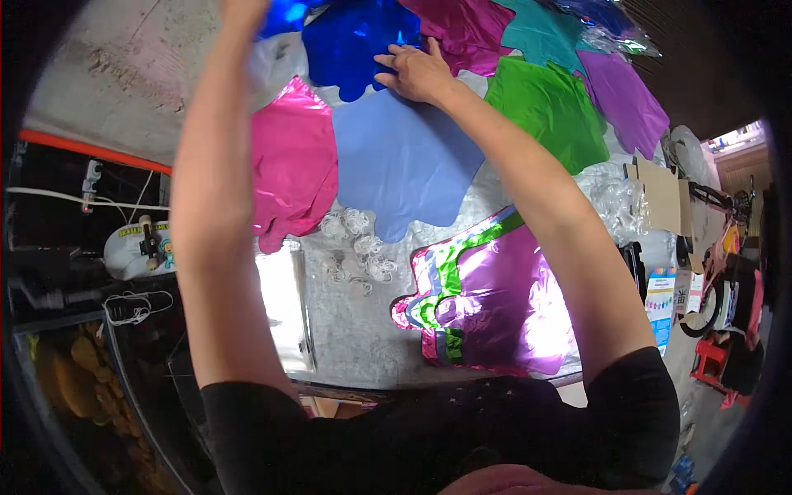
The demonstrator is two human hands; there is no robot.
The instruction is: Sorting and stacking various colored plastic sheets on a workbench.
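My right hand (419, 74) lies with fingers spread on a dark blue flat foil balloon (355, 45), close to the edge of the magenta one (462, 33). My left hand (244, 8) reaches to the top edge beside another shiny blue foil piece (285, 18); its fingers are cut off from view. Around them lie more uninflated foil balloons: a pink one (294, 157), a pale blue one (404, 165), a green one (549, 115), a teal one (540, 37) and a purple one (627, 99). Nearer me is a fanned stack of foil balloons (495, 297), purple on top.
Small bundles of white string (363, 247) lie mid-table, beside a clear plastic sleeve (285, 305) at the near left. An open cardboard box (660, 194) and clear plastic wrap (619, 206) are on the right. A skateboard (136, 252) stands left of the table.
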